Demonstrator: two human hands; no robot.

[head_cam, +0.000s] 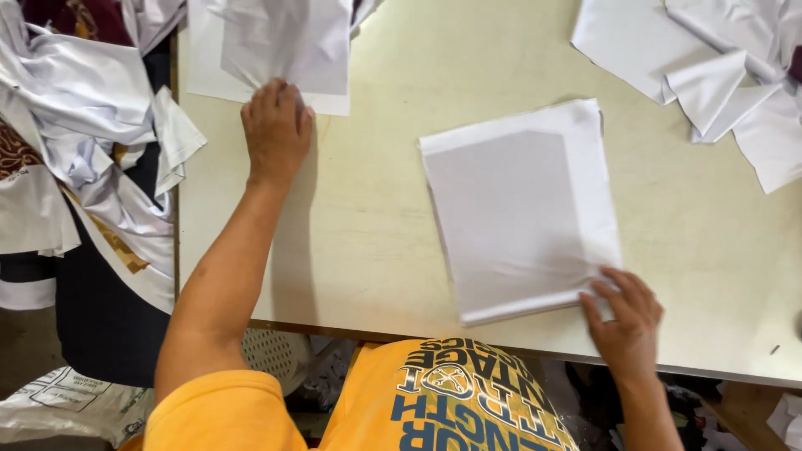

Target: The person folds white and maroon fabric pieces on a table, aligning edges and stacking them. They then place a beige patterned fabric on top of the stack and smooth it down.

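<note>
A stack of white cloth pieces (518,209) lies on the pale table (376,225), with a greyer panel on its top. My right hand (625,321) rests on the stack's near right corner, fingers spread and pressing the cloth flat. My left hand (276,129) reaches to the far left and lies palm down on the lower edge of another white cloth piece (276,50) near the table's left side. Neither hand visibly grips anything.
More loose white cloth pieces (718,67) are heaped at the far right of the table. A pile of white and patterned fabric (83,142) hangs off to the left. A white sack (67,401) lies on the floor below.
</note>
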